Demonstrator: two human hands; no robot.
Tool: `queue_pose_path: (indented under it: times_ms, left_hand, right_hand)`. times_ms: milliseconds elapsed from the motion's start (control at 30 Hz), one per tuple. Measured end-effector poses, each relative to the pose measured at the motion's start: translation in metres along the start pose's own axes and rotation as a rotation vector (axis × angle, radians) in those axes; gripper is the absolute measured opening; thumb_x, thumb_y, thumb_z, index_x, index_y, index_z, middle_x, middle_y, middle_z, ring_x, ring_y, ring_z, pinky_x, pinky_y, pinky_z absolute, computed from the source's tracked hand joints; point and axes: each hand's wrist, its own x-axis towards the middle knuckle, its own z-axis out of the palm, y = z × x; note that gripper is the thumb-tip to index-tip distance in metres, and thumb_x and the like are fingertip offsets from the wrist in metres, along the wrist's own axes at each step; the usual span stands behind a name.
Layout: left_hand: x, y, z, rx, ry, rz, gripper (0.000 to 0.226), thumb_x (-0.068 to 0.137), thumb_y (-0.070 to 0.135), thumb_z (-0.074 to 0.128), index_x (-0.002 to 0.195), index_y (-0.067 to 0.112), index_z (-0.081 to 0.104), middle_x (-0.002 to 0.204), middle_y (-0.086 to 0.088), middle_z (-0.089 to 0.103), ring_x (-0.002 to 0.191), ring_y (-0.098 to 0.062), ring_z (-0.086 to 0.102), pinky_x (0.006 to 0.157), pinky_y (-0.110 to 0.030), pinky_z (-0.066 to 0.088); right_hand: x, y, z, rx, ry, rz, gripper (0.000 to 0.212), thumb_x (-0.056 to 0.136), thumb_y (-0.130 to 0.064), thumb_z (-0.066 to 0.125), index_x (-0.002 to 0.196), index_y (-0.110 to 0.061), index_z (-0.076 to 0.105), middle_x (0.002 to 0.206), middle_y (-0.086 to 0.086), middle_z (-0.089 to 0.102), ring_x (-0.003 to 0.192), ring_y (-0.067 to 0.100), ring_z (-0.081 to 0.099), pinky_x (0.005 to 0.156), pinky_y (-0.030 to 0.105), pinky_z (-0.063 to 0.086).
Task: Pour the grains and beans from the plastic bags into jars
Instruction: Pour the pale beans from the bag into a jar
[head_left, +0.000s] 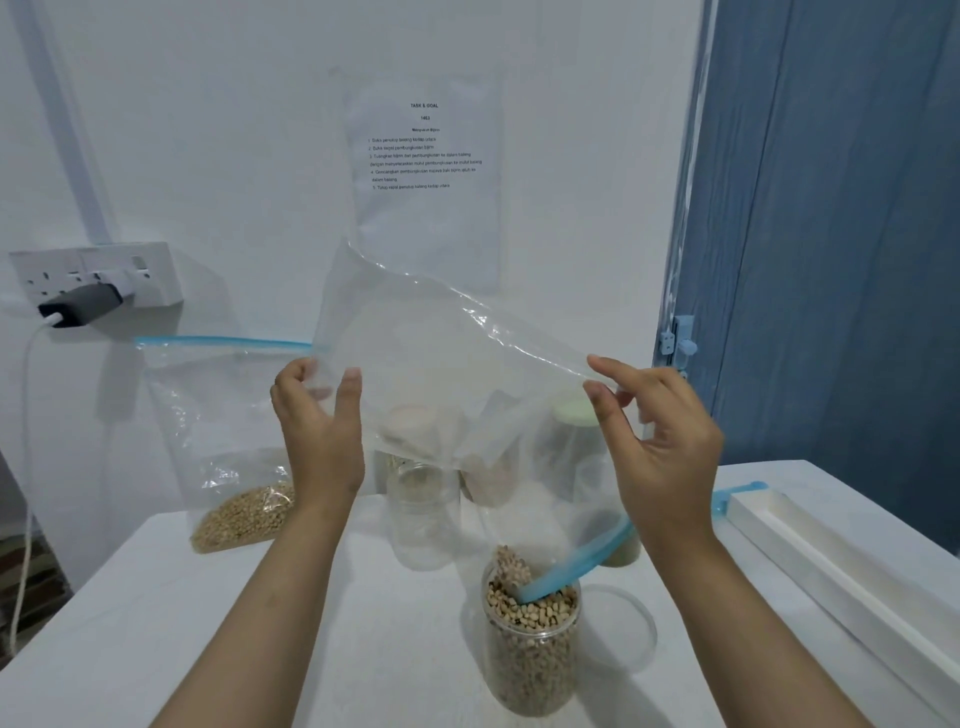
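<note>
Leaning against the far wall at the left, a clear zip-seal plastic bag of tan grains (236, 467) is standing with its contents slumped in the bottom and its blue seal strip closed along the top. Just right of it, the left hand (319, 431) is pinching one bottom corner of the emptied transparent plastic bag (441, 358), thumb and fingers curled round the film. That bag is hanging upturned above the table, its blue-zippered mouth (571, 566) dipping into the clear round jar of pale black-eyed beans (532, 629), near centre. The jar is looking nearly full, beans heaped at the neck. The right hand (662, 441) is gripping the opposite corner between thumb and forefinger, remaining fingers loosely spread.

Judged handling: the film is thin, limp and slippery, weighing almost nothing now; taking it at the corners is keeping it taut, and a light shake would probably free any stragglers. The loaded jar is likely heavy and stable, though rigid walls may crack if knocked.

Behind, an empty clear jar (423, 512) and further lidded jars are standing, blurred through the plastic. A clear round lid (623, 629) is lying on the white table (208, 623) right of the bean jar.
</note>
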Motion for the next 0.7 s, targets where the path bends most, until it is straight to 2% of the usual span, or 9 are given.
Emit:
queue_pose_path:
  times_ms: [67,133,233,367,533,700]
  left_hand:
    - [-0.003,-0.004,-0.002,-0.016,0.008,0.037,0.047,0.094,0.036,0.056,0.131,0.011,0.043,0.13,0.004,0.044,0.108,-0.011,0.05,0.099,-0.043,0.046]
    - [-0.002,-0.008,-0.005,-0.016,0.022,0.07,0.035,0.1,0.025,0.055,0.132,0.012,0.045,0.132,0.002,0.049,0.106,-0.007,0.052,0.098,-0.048,0.049]
    - [0.008,-0.007,-0.011,-0.014,0.067,0.114,0.034,0.102,0.026,0.051,0.134,0.016,0.045,0.12,0.005,0.052,0.094,0.004,0.053,0.092,-0.048,0.053]
    - [0.022,0.002,-0.014,-0.012,0.062,0.157,0.032,0.102,0.021,0.053,0.133,0.018,0.045,0.099,0.017,0.055,0.087,0.01,0.052,0.088,-0.03,0.05]
    - [0.036,0.013,-0.014,-0.046,0.073,0.182,0.029,0.101,0.021,0.054,0.128,0.02,0.047,0.096,0.017,0.057,0.085,0.006,0.053,0.082,-0.021,0.046]
    - [0.051,0.026,-0.016,-0.042,0.07,0.222,0.028,0.1,0.021,0.056,0.127,0.018,0.046,0.101,0.007,0.059,0.087,0.0,0.053,0.077,-0.02,0.044]
  right_hand:
    - [0.0,0.0,0.001,-0.001,0.005,0.007,0.027,0.091,-0.017,0.071,0.116,-0.027,0.066,0.09,0.003,0.066,0.084,-0.001,0.058,0.068,0.021,0.05]
    - [0.0,0.0,0.002,-0.007,0.009,0.019,0.027,0.091,-0.018,0.071,0.115,-0.028,0.066,0.089,0.002,0.065,0.084,0.0,0.058,0.068,0.02,0.049]
    - [0.001,0.001,0.002,-0.014,0.003,0.058,0.027,0.091,-0.018,0.072,0.115,-0.028,0.066,0.089,-0.002,0.064,0.084,0.0,0.058,0.07,0.016,0.047]
    - [0.002,0.001,0.003,-0.016,-0.001,0.074,0.026,0.092,-0.018,0.072,0.115,-0.028,0.067,0.088,-0.004,0.063,0.082,-0.001,0.058,0.069,0.012,0.045]
    - [0.006,0.0,0.004,-0.004,0.009,0.09,0.024,0.092,-0.017,0.073,0.113,-0.028,0.068,0.084,-0.004,0.06,0.078,-0.001,0.056,0.064,0.011,0.038]
    - [0.005,0.001,0.006,0.011,0.002,0.105,0.022,0.092,-0.018,0.072,0.113,-0.026,0.069,0.082,-0.002,0.061,0.078,0.001,0.056,0.064,0.014,0.038]
